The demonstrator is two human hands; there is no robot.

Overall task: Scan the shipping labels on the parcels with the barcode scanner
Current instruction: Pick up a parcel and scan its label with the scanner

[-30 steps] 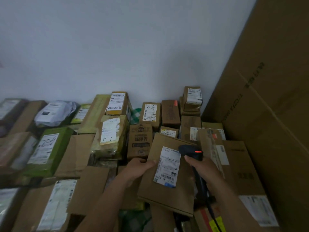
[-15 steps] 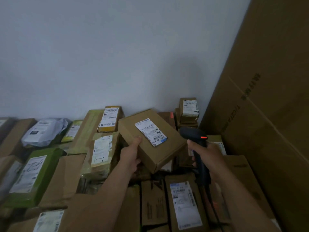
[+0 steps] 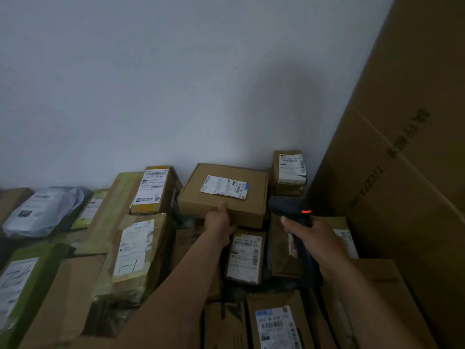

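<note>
Your left hand [image 3: 219, 221] grips the near edge of a flat cardboard box [image 3: 234, 210], thumb on top, the other fingers hidden below. The box is at the back of the pile, close to the white wall [image 3: 176, 84], top face up. Its shipping label [image 3: 224, 186] lies across that face, wrinkled, with the barcode at the right end. Can't tell whether the box rests on the parcels under it or hangs in your grip.

Your right hand [image 3: 312, 235] is wrapped round the handle of the black barcode scanner [image 3: 286, 206]. The scanner head sits just right of the box, not touching it, with a red light [image 3: 306, 211] lit on top.

Below your left hand lies a labelled brown parcel [image 3: 244, 258]. A small labelled box [image 3: 289, 170] sits in the back corner and an upright labelled box [image 3: 153, 188] left of the held one. Further left are a taped parcel [image 3: 133, 250], a grey poly mailer [image 3: 42, 210] and a green parcel [image 3: 22, 280]. A big cardboard carton [image 3: 402, 147] fills the right side.
</note>
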